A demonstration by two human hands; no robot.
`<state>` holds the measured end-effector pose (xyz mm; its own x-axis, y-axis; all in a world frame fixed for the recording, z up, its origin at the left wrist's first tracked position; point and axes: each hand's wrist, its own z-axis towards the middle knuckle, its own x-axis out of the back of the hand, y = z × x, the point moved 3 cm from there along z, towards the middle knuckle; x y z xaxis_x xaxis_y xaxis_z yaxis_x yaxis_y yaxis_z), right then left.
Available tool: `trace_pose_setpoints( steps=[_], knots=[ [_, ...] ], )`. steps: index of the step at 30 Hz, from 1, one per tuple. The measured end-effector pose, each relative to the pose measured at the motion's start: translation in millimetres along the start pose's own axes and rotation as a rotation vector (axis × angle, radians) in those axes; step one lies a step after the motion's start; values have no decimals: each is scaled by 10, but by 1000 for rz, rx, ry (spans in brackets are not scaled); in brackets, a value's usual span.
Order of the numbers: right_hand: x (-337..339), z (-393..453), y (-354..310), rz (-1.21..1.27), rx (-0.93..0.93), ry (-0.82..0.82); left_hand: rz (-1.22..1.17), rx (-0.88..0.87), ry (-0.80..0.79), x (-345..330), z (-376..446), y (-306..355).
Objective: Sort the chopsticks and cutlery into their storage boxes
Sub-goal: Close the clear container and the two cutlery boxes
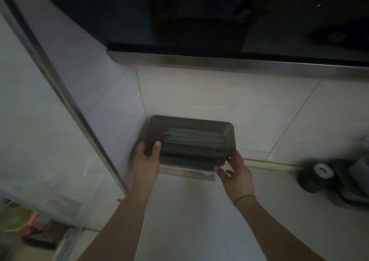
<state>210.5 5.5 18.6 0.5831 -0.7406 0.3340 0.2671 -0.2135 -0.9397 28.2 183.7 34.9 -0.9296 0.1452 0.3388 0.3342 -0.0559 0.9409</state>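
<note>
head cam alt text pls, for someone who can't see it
Two bare hands hold a dark translucent storage box against the corner of a dim countertop: the left hand grips its near-left corner, the right hand touches its near-right corner. Pale chopsticks show through the lid.

The storage box [190,139] looks like smoked, half-clear plastic with a smooth, faintly glossy lid — pale grey sticks [193,138] show through it, their material hard to tell in the dim, blurred view. Beneath it sits a clear plastic base [187,171]. The table [199,211] is a pale, smooth, matt slab; the wall tiles [219,101] have a soft sheen. A brushed metal strip [219,61] runs above — dull, not mirror-bright.
</note>
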Motion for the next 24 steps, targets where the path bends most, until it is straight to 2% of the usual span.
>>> trace_pose_setpoints(
  steps=[4,6,10,12,18,22,24],
  knots=[
    [-21,38,-50,-228,40,21,-32,39,111,30,-99,-22],
    [-38,63,-50,-258,30,13,-64,37,130,-9,-218,-44],
    [-135,51,-14,-133,-88,39,-139,33,19,-191,-444,-227],
    [-166,74,-26,-186,-115,50,-129,32,-49,-273,-509,-263],
    [-243,176,-41,-216,-93,31,-71,31,-48,-420,-392,-322],
    [-214,241,-29,-302,-118,51,-18,-46,-78,-427,-397,-443],
    [-237,228,2,-331,-93,39,-8,-16,-102,-432,-371,-500]
  ],
)
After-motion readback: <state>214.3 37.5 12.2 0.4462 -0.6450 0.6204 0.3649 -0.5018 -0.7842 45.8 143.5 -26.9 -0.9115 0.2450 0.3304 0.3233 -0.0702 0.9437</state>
